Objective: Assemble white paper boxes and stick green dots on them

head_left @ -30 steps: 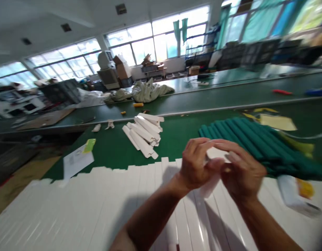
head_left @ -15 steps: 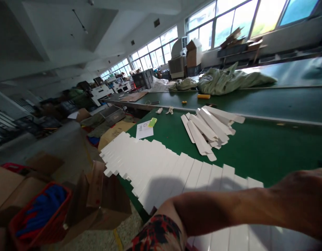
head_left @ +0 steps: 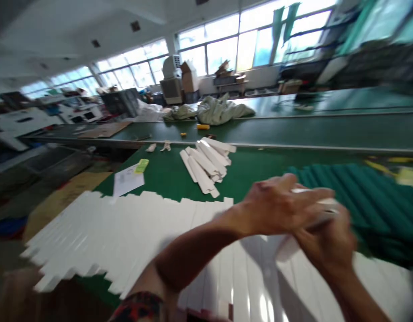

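Over the long white cartons (head_left: 125, 223) on the near green tabletop (head_left: 162, 174), we hold one white box (head_left: 287, 248) at right, contents hidden, the fingers (head_left: 313, 197) of our left hand (head_left: 273, 203) and right hand (head_left: 335, 239) seemingly curled around it, though blurred.

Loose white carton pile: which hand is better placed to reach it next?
Left, I'd say: the left hand is nearer the loose white carton pile, with the right hand farther to the right. Both are at the white box, so the left would likely need to leave it first.
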{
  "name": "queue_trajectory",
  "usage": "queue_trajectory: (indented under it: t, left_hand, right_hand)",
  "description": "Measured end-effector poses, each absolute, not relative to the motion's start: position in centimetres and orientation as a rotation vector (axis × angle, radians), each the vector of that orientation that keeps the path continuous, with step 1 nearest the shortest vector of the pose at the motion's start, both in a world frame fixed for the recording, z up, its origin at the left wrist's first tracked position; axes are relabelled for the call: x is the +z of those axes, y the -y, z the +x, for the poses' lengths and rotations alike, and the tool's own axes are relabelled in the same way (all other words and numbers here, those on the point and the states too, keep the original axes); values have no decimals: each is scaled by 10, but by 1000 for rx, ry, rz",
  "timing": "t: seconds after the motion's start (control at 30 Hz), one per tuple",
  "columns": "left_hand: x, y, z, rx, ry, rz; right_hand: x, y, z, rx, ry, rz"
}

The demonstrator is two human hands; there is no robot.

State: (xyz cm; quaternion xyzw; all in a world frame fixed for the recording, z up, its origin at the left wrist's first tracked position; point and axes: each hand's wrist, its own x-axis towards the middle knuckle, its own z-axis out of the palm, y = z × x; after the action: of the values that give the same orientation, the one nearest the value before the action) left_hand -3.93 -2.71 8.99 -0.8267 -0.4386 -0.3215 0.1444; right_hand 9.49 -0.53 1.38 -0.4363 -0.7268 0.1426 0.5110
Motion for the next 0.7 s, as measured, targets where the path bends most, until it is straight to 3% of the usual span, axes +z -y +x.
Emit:
queue_trajectory:
  t: [0.27,0.47,0.7]
  left_hand:
    - [104,23,-60,-788,830,-2689]
    - [95,21,-48,-691,818,-2636]
    - [60,15,-28,-1059,856,-2497]
  right_hand:
    - [22,18,97,565,1726,-1148]
    - [22,12,105,574,1770,-1064]
    - [17,3,112,740,1751,-912]
